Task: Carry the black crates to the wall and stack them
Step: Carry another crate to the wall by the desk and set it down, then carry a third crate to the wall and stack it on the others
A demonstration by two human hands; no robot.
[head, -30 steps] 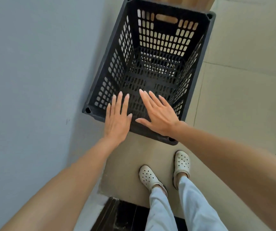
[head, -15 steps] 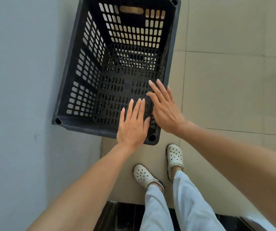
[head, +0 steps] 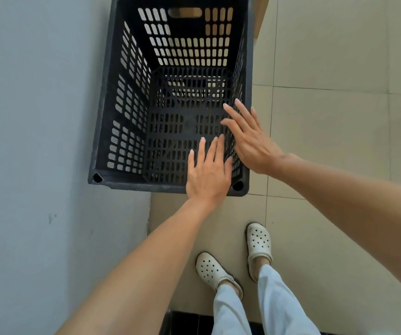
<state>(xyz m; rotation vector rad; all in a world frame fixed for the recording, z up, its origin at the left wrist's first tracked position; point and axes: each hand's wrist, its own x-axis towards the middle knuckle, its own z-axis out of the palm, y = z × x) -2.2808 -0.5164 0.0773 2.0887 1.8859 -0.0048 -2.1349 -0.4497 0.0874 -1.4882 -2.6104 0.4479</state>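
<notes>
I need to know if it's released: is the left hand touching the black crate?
Cannot tell. The head view shows the left hand, held flat, overlapping the black crate at its near rim; from above, resting and hovering look alike.

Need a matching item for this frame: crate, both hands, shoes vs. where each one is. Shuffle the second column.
Things:
1. black crate
2. left hand
3. right hand
4. white clogs

Places:
a. over the crate's near rim, fingers straight
b. on the tiled floor, on the person's feet
c. beside the grey wall, open side up
d. over the crate's right side, fingers straight

Pairs: 1-c, 2-a, 3-d, 4-b.
</notes>
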